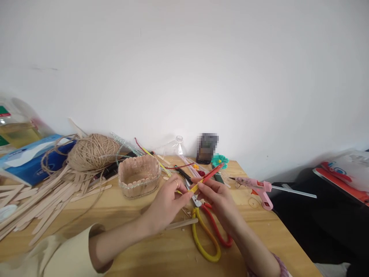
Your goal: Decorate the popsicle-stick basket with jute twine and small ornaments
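Note:
Pinched fingers of my left hand point(171, 200) hold the lower left part of a bundle of yellow and red pipe cleaners point(208, 176). My right hand point(217, 196) grips the same bundle a little further right, and its red ends stick out up and to the right. Both hands are close together above the table. Under them lie large scissors point(213, 234) with one yellow and one red handle; their blades are partly hidden by my hands. A flat wooden stick point(182, 224) lies beside the yellow handle.
A stick-walled basket point(139, 184) stands left of my hands. Further left are a twine ball point(93, 152), loose wooden sticks point(54, 198) and a blue tissue pack point(40, 161). Behind are a phone point(206, 148) and a green fluffy flower point(220, 161). A pink glue gun point(259, 189) lies right.

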